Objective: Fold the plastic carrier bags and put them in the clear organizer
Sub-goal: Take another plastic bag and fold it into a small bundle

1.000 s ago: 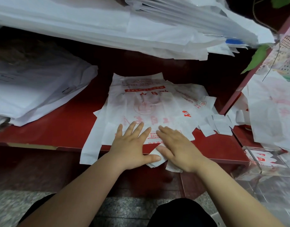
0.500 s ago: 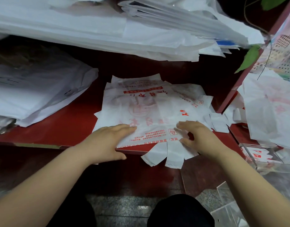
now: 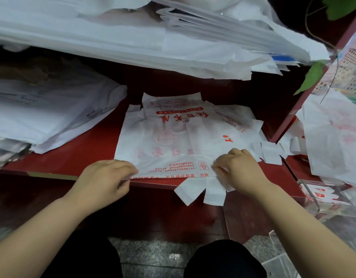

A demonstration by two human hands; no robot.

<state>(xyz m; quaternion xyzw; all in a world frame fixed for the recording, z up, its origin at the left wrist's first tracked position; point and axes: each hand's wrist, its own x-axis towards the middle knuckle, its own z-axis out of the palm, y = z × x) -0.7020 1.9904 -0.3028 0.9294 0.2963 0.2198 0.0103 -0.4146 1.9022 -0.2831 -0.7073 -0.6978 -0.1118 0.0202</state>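
Two hands work at the near edge of a white carrier bag (image 3: pixel 173 141) with red print, seen from the head view. The bag lies flat on the red counter (image 3: pixel 72 157), on top of other bags like it. Its handle strips (image 3: pixel 201 191) hang over the counter's front edge. The left hand (image 3: pixel 105 181) has its fingers (image 3: pixel 127 167) curled down and pinches the bag's near-left edge. The right hand (image 3: pixel 239 169) curls in the same way and pinches the near-right edge, just above the strips. The clear organizer (image 3: pixel 311 199) stands low at the right, apart from the hands, with folded red-printed bags (image 3: pixel 321 194) inside. A loose pile of white bags (image 3: pixel 52 113) sits on the counter at the left, and another stack (image 3: pixel 133 41) overhangs from above. A green leaf (image 3: pixel 311 77) dangles at the right.
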